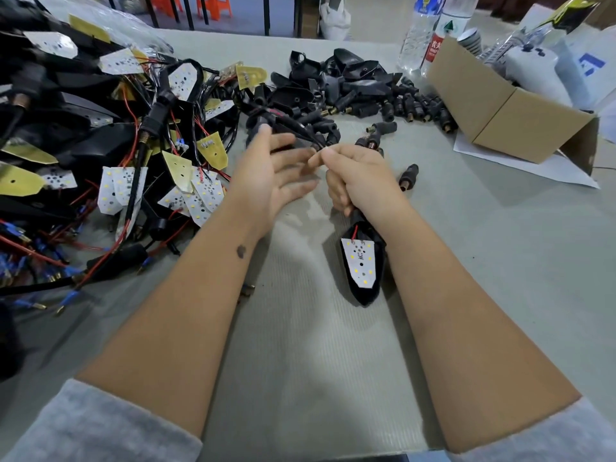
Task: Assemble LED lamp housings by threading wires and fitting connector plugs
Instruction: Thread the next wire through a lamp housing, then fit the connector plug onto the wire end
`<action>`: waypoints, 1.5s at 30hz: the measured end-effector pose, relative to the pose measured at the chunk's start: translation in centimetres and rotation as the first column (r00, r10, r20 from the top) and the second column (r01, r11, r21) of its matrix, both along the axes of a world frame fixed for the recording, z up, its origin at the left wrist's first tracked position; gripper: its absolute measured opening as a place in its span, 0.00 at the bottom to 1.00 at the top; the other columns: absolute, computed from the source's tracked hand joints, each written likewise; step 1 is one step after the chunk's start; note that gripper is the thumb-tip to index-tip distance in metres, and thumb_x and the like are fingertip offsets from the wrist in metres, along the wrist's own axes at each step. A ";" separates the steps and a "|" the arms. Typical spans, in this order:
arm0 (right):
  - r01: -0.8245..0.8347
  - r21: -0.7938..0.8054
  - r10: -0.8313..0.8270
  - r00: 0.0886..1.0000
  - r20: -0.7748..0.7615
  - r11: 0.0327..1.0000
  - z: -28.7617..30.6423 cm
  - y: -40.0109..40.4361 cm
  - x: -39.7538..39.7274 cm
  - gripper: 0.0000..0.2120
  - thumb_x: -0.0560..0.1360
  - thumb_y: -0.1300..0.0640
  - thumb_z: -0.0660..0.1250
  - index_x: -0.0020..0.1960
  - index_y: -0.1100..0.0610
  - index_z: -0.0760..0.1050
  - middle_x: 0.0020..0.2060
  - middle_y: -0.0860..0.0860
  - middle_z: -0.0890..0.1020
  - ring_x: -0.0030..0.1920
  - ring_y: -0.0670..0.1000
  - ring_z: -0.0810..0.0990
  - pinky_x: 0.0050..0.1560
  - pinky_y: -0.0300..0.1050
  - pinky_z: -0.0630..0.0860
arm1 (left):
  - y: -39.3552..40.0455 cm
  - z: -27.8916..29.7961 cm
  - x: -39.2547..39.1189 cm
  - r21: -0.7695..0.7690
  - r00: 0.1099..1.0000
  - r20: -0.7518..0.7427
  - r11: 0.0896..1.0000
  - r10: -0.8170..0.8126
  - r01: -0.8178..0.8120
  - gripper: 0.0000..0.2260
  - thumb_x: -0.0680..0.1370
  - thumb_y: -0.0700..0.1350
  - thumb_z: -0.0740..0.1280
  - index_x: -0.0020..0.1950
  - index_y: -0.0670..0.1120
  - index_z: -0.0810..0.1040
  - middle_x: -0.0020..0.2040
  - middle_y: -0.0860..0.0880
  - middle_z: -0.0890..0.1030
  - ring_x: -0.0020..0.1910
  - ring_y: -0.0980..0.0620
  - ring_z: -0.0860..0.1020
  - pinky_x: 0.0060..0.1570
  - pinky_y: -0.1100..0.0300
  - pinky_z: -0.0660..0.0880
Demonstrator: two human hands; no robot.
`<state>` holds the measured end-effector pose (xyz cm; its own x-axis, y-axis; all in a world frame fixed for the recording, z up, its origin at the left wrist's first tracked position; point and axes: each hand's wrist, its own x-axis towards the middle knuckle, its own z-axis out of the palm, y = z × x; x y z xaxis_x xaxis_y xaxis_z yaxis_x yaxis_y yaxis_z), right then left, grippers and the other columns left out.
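My right hand [358,176] grips the stem of a black lamp housing [365,291] that hangs toward me, its white LED board [360,261] facing up with a red wire at its top. Thin black wires [310,136] run from the fingertips of this hand away across the table. My left hand [278,176] hovers beside it, blurred, fingers spread and mostly straight, fingertips near the wires; whether it touches them I cannot tell.
A tangled heap of wired LED boards and housings [110,138] fills the left. Bare black housings [336,78] and connector plugs [413,106] lie at the back; one plug [408,176] is beside my right hand. A cardboard box [500,111] and bottles [430,31] stand back right.
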<state>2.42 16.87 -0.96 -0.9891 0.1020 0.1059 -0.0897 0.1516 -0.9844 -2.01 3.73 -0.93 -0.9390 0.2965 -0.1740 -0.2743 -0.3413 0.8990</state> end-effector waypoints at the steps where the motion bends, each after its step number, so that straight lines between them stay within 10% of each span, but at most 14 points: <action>1: -0.039 0.028 0.039 0.999 0.011 0.999 0.0 0.0 0.1 0.14 0.83 0.59 0.56 0.44 0.58 0.77 0.17 0.48 0.67 0.17 0.46 0.63 0.22 0.36 0.63 | -0.3 -0.1 -0.3 0.082 1.000 0.018 0.996 0.022 -0.023 0.22 0.85 0.56 0.48 0.62 0.42 0.73 0.50 0.43 0.83 0.43 0.48 0.83 0.38 0.56 0.81; 4: -0.103 0.087 0.102 0.995 0.018 0.991 0.1 -0.2 0.3 0.14 0.83 0.60 0.56 0.43 0.60 0.76 0.16 0.47 0.66 0.17 0.46 0.61 0.21 0.35 0.61 | -1.1 -0.3 -0.9 0.232 0.996 0.017 0.969 0.085 -0.087 0.18 0.85 0.54 0.49 0.63 0.45 0.72 0.52 0.46 0.84 0.43 0.49 0.81 0.48 0.52 0.80; 20: -0.113 0.135 0.105 0.992 0.070 0.984 0.4 -0.7 0.7 0.13 0.77 0.60 0.61 0.34 0.60 0.74 0.17 0.49 0.65 0.22 0.47 0.61 0.27 0.36 0.62 | -0.7 -0.2 -0.9 0.419 0.931 0.075 0.836 0.358 -0.355 0.16 0.86 0.42 0.50 0.42 0.42 0.71 0.31 0.48 0.76 0.28 0.54 0.78 0.33 0.62 0.77; 28: -0.085 0.149 0.074 0.994 0.080 0.985 0.0 -1.5 1.1 0.09 0.78 0.58 0.65 0.42 0.62 0.79 0.22 0.50 0.73 0.20 0.46 0.68 0.22 0.33 0.62 | -0.7 -0.4 -0.9 0.158 0.944 -0.041 0.935 0.328 -0.318 0.14 0.85 0.41 0.51 0.46 0.43 0.73 0.27 0.52 0.67 0.20 0.59 0.59 0.22 0.67 0.59; 36: 0.115 -0.084 -0.112 0.993 0.034 0.990 0.1 -1.5 0.5 0.11 0.81 0.55 0.63 0.50 0.63 0.76 0.26 0.53 0.75 0.22 0.48 0.70 0.25 0.37 0.71 | 0.3 -0.6 0.5 -0.346 0.935 -0.341 0.938 -0.094 -0.032 0.11 0.84 0.44 0.56 0.46 0.50 0.74 0.21 0.58 0.67 0.20 0.61 0.60 0.20 0.66 0.57; 45: 0.262 -0.239 -0.274 0.962 -0.017 0.935 0.1 -0.9 0.3 0.08 0.79 0.57 0.66 0.41 0.54 0.75 0.24 0.43 0.75 0.27 0.45 0.67 0.27 0.34 0.66 | 0.5 -0.4 1.1 -0.393 0.913 -0.358 0.919 -0.197 0.044 0.12 0.83 0.45 0.60 0.43 0.50 0.80 0.27 0.51 0.68 0.22 0.59 0.62 0.22 0.66 0.57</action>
<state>2.73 15.96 -0.91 -0.9157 0.3903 0.0954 -0.1266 -0.0550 -0.9904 -0.96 4.26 -1.31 -0.9146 0.3978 0.0724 0.0998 0.0486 0.9938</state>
